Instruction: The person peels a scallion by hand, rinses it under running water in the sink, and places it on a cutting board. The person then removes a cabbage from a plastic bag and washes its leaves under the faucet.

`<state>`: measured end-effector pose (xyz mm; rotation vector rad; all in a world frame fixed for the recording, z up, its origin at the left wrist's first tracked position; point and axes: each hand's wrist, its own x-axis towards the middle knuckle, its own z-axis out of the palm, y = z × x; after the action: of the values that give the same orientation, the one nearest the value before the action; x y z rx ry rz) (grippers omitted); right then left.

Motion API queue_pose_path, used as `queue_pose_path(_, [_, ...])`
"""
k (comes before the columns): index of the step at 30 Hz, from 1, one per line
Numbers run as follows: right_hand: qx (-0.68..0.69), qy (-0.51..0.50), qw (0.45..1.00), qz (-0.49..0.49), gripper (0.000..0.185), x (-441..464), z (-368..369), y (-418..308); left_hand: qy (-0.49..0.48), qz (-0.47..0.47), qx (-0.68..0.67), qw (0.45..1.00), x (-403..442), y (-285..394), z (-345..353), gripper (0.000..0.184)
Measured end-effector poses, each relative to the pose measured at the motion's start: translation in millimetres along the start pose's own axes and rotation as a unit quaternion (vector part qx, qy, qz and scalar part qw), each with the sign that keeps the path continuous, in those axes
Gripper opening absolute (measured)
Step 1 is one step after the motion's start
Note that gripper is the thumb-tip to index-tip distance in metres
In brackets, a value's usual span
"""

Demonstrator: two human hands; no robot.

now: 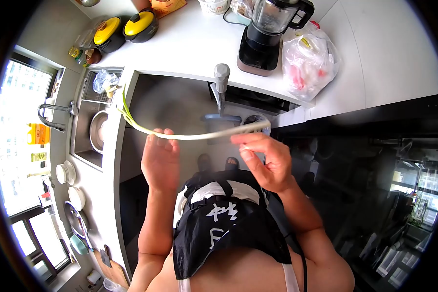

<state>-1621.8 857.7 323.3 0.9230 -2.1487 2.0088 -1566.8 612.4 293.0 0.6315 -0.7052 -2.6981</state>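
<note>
Holding leek (194, 136) level: left hand (161, 160) pinched round the stalk, leaves drooping outward past it. Right hand (265, 160) loosely curled just below the white end; can't tell if it grips. Best keep left pinch light, steady; brace the white end.

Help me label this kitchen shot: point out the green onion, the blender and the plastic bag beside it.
Green onion (194, 137), head view: pale stalk, mid-length.
Blender (264, 37), head view: dark collar below the jug.
Plastic bag (310, 64), head view: middle of its bulging side.
</note>
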Motion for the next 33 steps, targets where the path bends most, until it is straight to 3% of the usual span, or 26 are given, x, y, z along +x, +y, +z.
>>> queue_pose_path(6, [0.003, -0.052, 0.997, -0.051, 0.009, -9, 41, -3, 0.005, -0.062, 0.006, 0.998, -22, -27, 14, 0.016])
queue_pose_path(8, [0.032, -0.08, 0.996, -0.017, 0.007, -18, 33, -4, -0.032, -0.043, 0.007, 0.999, -19, -22, 9, 0.023])
queue_pose_path(11, [0.043, -0.041, 0.989, 0.136, 0.013, -41, 4, 14, -0.041, -0.006, 0.049, 0.998, -17, -8, 14, 0.022])
queue_pose_path(13, [-0.083, -0.014, 0.978, 0.192, 0.016, -50, -17, 42, -0.057, 0.013, 0.054, 0.997, -13, 0, 12, 0.022])
queue_pose_path(14, [-0.166, 0.018, 0.972, 0.164, 0.015, -50, -25, 58, -0.077, 0.025, 0.06, 0.995, -13, 4, 10, 0.022])
queue_pose_path(18, [-0.479, -0.038, 0.866, 0.135, 0.019, -61, -66, 112, -0.11, 0.028, 0.051, 0.992, -17, 5, 12, 0.017])
queue_pose_path(20, [-0.529, -0.081, 0.813, 0.228, 0.023, -65, -77, 119, -0.124, 0.026, 0.051, 0.991, -19, 3, 9, 0.021])
queue_pose_path(22, [-0.557, -0.093, 0.783, 0.262, 0.038, -66, -83, 121, -0.13, 0.018, 0.045, 0.99, -21, 3, 5, 0.021])
queue_pose_path(26, [-0.554, -0.024, 0.808, 0.198, 0.018, -57, -100, 125, -0.113, 0.002, 0.048, 0.992, -26, 2, 3, 0.021])
queue_pose_path(32, [-0.6, -0.008, 0.791, 0.12, 0.04, -18, -91, 82, -0.122, 0.002, 0.05, 0.991, -29, -1, 2, 0.02])
queue_pose_path(33, [-0.573, 0.007, 0.809, 0.132, 0.046, -17, -94, 82, -0.122, 0.003, 0.05, 0.991, -30, -1, 1, 0.02])
